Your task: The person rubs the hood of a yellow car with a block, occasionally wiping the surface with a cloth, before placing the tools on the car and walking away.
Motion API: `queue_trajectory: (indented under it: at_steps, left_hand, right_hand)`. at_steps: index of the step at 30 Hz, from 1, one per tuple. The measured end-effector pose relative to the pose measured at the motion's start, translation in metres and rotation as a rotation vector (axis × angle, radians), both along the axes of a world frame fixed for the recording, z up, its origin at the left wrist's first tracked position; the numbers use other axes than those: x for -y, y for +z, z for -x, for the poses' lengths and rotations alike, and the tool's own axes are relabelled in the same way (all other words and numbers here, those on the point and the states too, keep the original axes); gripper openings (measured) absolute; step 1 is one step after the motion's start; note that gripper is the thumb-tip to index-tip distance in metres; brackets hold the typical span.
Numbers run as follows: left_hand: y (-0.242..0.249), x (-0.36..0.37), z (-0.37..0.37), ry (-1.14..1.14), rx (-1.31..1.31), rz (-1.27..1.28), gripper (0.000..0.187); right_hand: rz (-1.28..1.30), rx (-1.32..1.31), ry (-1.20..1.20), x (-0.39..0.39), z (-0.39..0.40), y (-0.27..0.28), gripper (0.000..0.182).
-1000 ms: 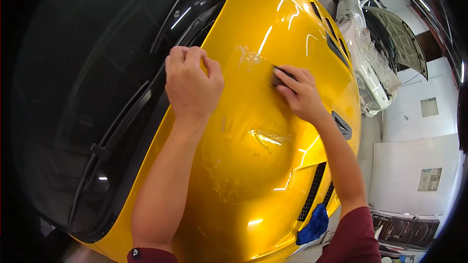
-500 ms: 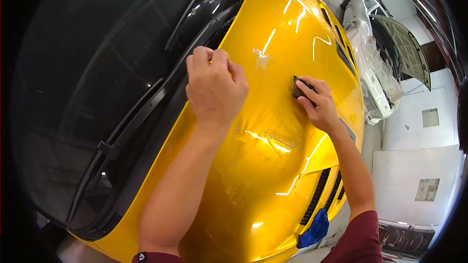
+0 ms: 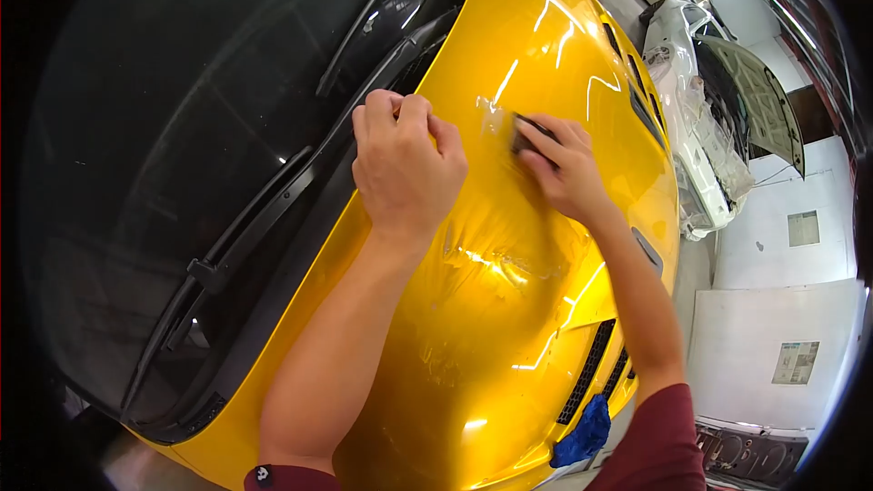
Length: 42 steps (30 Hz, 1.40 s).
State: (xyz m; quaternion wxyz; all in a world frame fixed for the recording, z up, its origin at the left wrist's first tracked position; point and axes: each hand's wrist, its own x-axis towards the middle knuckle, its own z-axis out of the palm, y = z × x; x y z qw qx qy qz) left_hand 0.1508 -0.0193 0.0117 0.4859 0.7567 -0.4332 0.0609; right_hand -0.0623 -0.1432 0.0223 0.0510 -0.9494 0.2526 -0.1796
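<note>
A glossy yellow car hood (image 3: 536, 36) fills the middle of the head view, covered with a film that wrinkles near the centre (image 3: 496, 264). My left hand (image 3: 405, 164) is fisted, pinching the film's edge beside the rear edge of the hood. My right hand (image 3: 564, 168) presses a small dark squeegee (image 3: 523, 136) flat on the film, just right of the left hand. Both forearms reach up from maroon sleeves at the bottom.
The dark windshield (image 3: 182, 127) with its wipers (image 3: 255, 227) lies to the left. A blue cloth (image 3: 582, 432) sits at the hood's lower vent. A white car (image 3: 700, 127) with a raised hood stands at the right, with white wall panels (image 3: 773, 336) below it.
My right hand has slid the squeegee leftward, toward the left hand. The left hand stays clenched on the film's edge at nearly the same place.
</note>
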Motion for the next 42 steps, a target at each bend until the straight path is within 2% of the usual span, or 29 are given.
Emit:
queue_trajectory:
  at_steps: [1, 4, 8, 13, 20, 24, 27, 30, 33, 36, 39, 42]
  left_hand:
    - [-0.001, -0.001, 0.0, -0.001, 0.012, 0.003, 0.006]
    - [0.0, 0.002, -0.006, -0.022, 0.057, 0.027, 0.006]
    - [-0.002, 0.0, 0.003, -0.002, 0.006, 0.005, 0.008]
    - [0.0, -0.003, 0.001, -0.005, -0.011, -0.007, 0.008]
    - [-0.001, 0.0, 0.0, 0.016, -0.041, 0.029, 0.01]
    - [0.001, 0.0, 0.0, -0.01, -0.066, 0.019, 0.009]
    - [-0.004, 0.001, -0.007, -0.005, -0.025, 0.046, 0.009]
    - [-0.002, 0.0, -0.005, 0.005, -0.056, 0.075, 0.008]
    - [-0.003, 0.001, -0.004, 0.051, -0.08, 0.065, 0.008]
    - [-0.001, 0.002, -0.002, 0.034, -0.073, 0.053, 0.009]
    - [-0.003, 0.001, -0.006, 0.002, -0.043, 0.039, 0.009]
    - [-0.003, 0.001, -0.004, 0.016, -0.043, 0.06, 0.009]
  right_hand:
    - [-0.018, 0.034, -0.017, -0.001, -0.023, 0.001, 0.04]
    - [-0.017, 0.029, 0.005, -0.001, -0.009, -0.002, 0.04]
    - [-0.038, -0.051, -0.041, -0.008, 0.054, -0.003, 0.04]
    - [-0.008, 0.023, -0.014, 0.0, -0.037, 0.002, 0.038]
    - [-0.031, -0.054, -0.013, -0.006, 0.042, -0.003, 0.04]
    - [0.003, 0.011, 0.047, -0.003, -0.036, 0.004, 0.04]
    - [0.0, 0.039, 0.048, 0.0, -0.057, 0.004, 0.04]
    - [0.008, 0.007, -0.001, -0.008, 0.004, -0.003, 0.037]
    - [0.017, -0.043, -0.007, -0.01, 0.02, -0.001, 0.037]
    - [-0.012, 0.036, 0.024, 0.0, -0.039, 0.001, 0.039]
    - [0.003, 0.06, 0.001, 0.003, -0.053, -0.001, 0.039]
    - [-0.003, 0.04, -0.017, -0.005, 0.0, -0.006, 0.036]
